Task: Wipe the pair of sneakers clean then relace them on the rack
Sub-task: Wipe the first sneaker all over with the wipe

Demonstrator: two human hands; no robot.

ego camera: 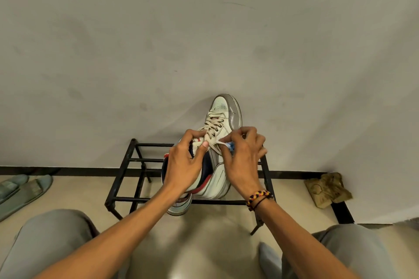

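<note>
Both your hands were on the shoe at that point: your left hand point(183, 165) was wrapped around the collar of the white leather high-top sneaker with navy and red trim point(221, 124), thumb pressed near the tongue, while your right hand point(243, 156) pinched the cream flat lace point(213, 130) close to its end, with something small and blue tucked in those fingers too, couldn't tell what. That sneaker sat toe-up against the wall on the black metal bar rack point(127, 161), and the second sneaker point(180, 205) was peeking out under your left wrist at the front rail.

Handling-wise, I'd guess the shoe was light but a bit floppy at the ankle, so gripping the collar like you did seemed right for steadying it. The lace looked soft and limp, probably easiest to control right at the tip. Rack bars are thin with open gaps, so a shoe could tip or slide through if you let go carelessly.

Room stuff: pale scuffed wall point(204, 41), glossy beige tile floor point(204, 244), grey-green slippers point(22, 190) off to your left, a crumpled tan rag point(327, 189) in the right corner.
</note>
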